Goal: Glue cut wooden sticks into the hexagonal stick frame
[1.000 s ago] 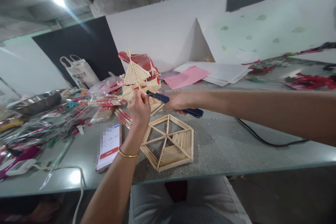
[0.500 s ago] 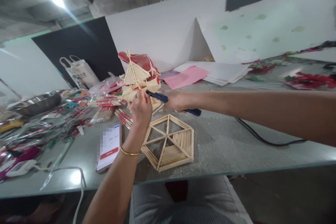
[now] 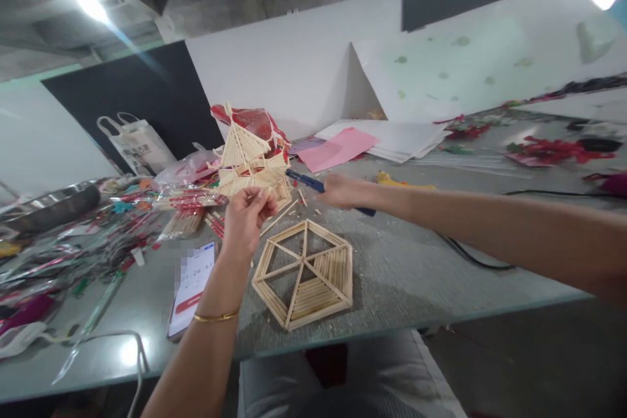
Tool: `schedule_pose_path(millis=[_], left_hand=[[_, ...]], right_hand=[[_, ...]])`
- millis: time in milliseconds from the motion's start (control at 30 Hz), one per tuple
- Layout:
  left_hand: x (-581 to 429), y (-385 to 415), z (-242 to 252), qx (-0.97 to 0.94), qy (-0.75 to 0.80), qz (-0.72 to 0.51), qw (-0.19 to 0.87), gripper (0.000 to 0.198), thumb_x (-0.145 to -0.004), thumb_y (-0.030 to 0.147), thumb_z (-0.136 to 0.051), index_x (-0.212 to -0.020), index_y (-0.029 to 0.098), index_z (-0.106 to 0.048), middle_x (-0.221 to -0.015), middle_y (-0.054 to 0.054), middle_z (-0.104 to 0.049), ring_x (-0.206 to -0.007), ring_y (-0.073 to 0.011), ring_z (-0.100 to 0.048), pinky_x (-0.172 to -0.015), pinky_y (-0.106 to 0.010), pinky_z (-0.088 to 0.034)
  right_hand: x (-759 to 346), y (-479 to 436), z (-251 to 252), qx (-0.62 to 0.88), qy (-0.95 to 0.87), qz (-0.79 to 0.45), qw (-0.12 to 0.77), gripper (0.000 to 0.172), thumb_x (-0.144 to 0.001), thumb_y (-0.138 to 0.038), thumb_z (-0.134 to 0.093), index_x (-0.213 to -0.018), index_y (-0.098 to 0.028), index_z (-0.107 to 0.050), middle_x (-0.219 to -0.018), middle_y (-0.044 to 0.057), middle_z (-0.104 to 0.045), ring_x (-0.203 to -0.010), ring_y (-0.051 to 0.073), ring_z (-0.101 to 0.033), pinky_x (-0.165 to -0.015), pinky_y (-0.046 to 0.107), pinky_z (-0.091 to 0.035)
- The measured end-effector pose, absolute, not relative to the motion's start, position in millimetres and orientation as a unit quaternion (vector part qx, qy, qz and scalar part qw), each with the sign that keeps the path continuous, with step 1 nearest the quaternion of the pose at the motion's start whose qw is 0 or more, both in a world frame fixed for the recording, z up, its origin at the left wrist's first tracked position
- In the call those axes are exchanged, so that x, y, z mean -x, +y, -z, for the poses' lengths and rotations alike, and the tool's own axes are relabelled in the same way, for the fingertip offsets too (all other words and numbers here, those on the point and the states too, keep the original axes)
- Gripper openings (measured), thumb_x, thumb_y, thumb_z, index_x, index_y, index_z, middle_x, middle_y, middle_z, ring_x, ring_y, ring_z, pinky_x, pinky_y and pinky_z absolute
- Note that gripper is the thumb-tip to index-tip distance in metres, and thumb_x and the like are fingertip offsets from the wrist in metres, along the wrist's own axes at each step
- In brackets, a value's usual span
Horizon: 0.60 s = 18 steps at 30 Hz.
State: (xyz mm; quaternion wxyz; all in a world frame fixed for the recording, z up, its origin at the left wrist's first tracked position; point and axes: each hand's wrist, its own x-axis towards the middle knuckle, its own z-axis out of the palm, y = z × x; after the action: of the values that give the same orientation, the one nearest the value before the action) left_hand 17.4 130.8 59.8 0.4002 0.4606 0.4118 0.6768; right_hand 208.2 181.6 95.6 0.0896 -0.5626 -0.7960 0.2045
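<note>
My right hand [image 3: 343,191] is closed around dark blue pliers [image 3: 306,181], whose jaws point left. My left hand [image 3: 247,212], with a gold bangle at the wrist, is closed in a pinch. A pale bit of wooden stick [image 3: 269,191] seems to show at its fingertips; most of it is hidden. Below the hands lies a flat hexagonal frame of wooden sticks [image 3: 319,307] with spokes; two of its sections are filled with rows of sticks. A small stick-built pavilion with a pointed roof [image 3: 243,147] stands behind my left hand.
A phone [image 3: 193,287] lies left of the frame. Bundled sticks [image 3: 183,219], plastic-wrapped craft materials and a metal bowl [image 3: 53,209] fill the left side. Pink paper [image 3: 337,149] and white sheets lie behind. A black cable [image 3: 470,258] and a yellow item [image 3: 392,179] are at right.
My hands have drawn apart: the plier jaws, formerly at my left fingertips, are now off to their right. My left hand has lowered slightly. The camera view has shifted a little.
</note>
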Motion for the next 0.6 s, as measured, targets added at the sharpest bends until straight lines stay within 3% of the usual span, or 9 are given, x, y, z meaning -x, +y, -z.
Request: schedule_pose_path(millis=[167, 367, 600], left_hand=[[-21, 127, -57, -0.472, 0.388, -0.681, 0.403, 0.032, -0.060, 0.028, -0.072, -0.077, 0.016, -0.047, -0.061, 0.003, -0.061, -0.049, -0.0081, -0.056, -0.047, -0.020, -0.047], [-27, 126, -54, -0.495, 0.388, -0.694, 0.349, 0.029, -0.065, 0.028, -0.069, -0.078, 0.017, -0.046, -0.059, 0.003, -0.062, -0.048, -0.0102, -0.057, -0.046, -0.023, -0.048], [-27, 130, -50, -0.501, 0.395, -0.701, 0.319, 0.029, -0.065, 0.027, -0.068, -0.078, 0.017, -0.044, -0.059, 0.003, -0.063, -0.048, -0.0106, -0.058, -0.048, -0.024, -0.050]], right_hand=[[-210, 150, -98, 0.483, -0.844, -0.204, 0.114, 0.026, -0.079, -0.041, -0.047, -0.073, -0.016, -0.051, -0.054, 0.001, -0.051, -0.051, 0.011, -0.049, -0.050, 0.021, -0.035], [-211, 127, -109, 0.458, -0.867, -0.183, 0.072, 0.025, -0.080, -0.035, -0.044, -0.063, -0.017, -0.048, -0.054, 0.000, -0.045, -0.049, 0.010, -0.042, -0.049, 0.022, -0.031], [-209, 133, -102, 0.461, -0.860, -0.200, 0.086, 0.023, -0.078, -0.033, -0.048, -0.063, -0.016, -0.049, -0.049, -0.002, -0.038, -0.050, 0.010, -0.041, -0.049, 0.021, -0.031]])
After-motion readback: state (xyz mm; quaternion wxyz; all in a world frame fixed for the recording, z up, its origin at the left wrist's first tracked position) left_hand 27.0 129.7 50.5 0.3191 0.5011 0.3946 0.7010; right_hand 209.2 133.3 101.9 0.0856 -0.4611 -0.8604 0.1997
